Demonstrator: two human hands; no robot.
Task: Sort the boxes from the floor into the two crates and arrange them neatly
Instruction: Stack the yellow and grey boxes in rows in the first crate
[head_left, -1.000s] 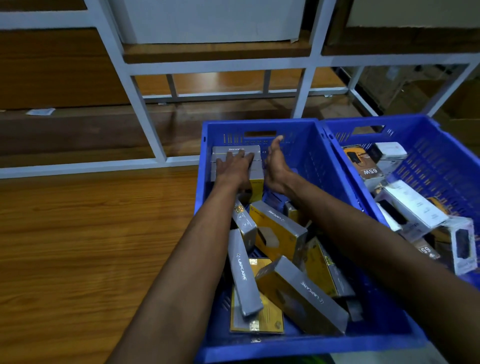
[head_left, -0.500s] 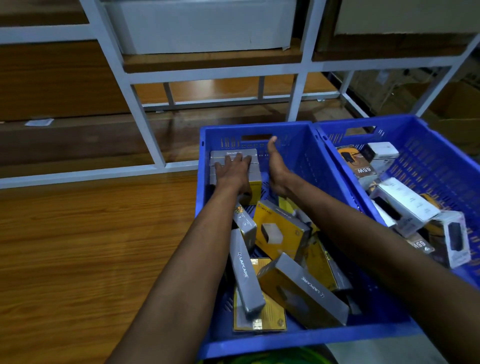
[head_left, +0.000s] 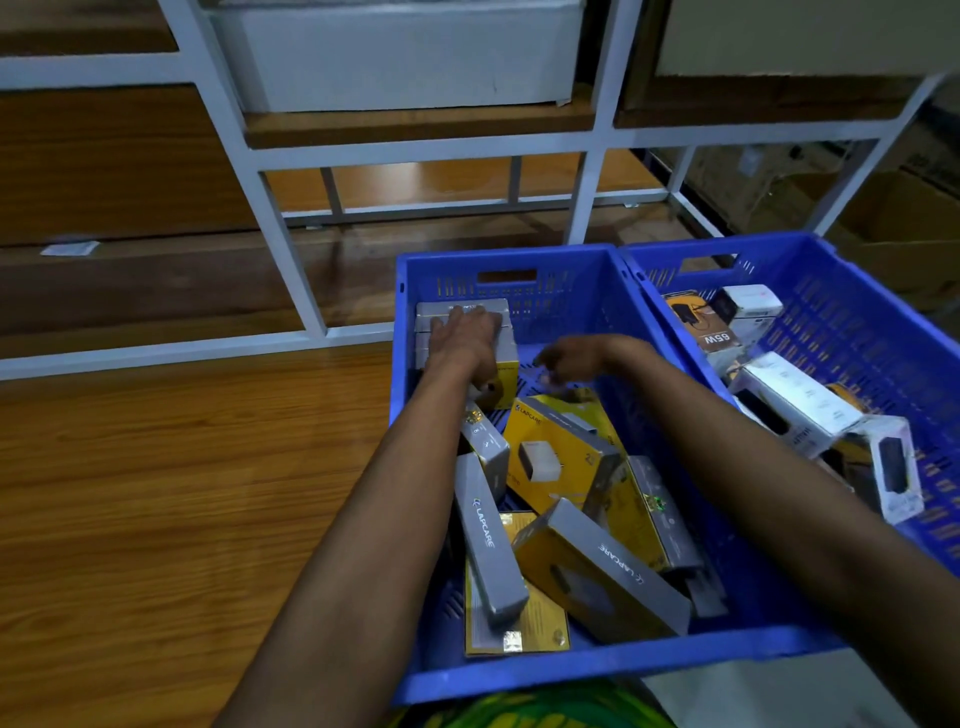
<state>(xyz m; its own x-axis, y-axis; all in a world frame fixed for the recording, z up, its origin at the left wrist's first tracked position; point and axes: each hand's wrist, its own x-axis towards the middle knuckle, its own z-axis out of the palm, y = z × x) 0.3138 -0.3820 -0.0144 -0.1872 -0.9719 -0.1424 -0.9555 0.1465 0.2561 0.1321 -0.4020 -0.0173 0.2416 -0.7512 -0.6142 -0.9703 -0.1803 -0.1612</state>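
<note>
Two blue crates stand side by side on the wooden floor. The left crate (head_left: 519, 670) holds several yellow-and-grey boxes (head_left: 550, 457) lying jumbled. In its far left corner stands a small upright stack of grey-topped boxes (head_left: 506, 340). My left hand (head_left: 465, 335) rests flat on top of that stack, fingers straight. My right hand (head_left: 566, 358) hovers low beside the stack, above the crate floor, fingers loosely bent and holding nothing. The right crate (head_left: 852, 270) holds several white and yellow boxes (head_left: 795, 400) in a loose pile.
A white metal shelf frame (head_left: 291, 249) stands just beyond the crates, with a large white box (head_left: 400, 57) on a wooden shelf. Brown cartons (head_left: 904, 228) sit at the far right. Bare wooden floor (head_left: 182, 493) lies to the left.
My right hand has dropped from pressing edge-on beside the stack to a lower, turned-down position nearer the loose boxes. My left hand stays on the stack. The view has tilted slightly.
</note>
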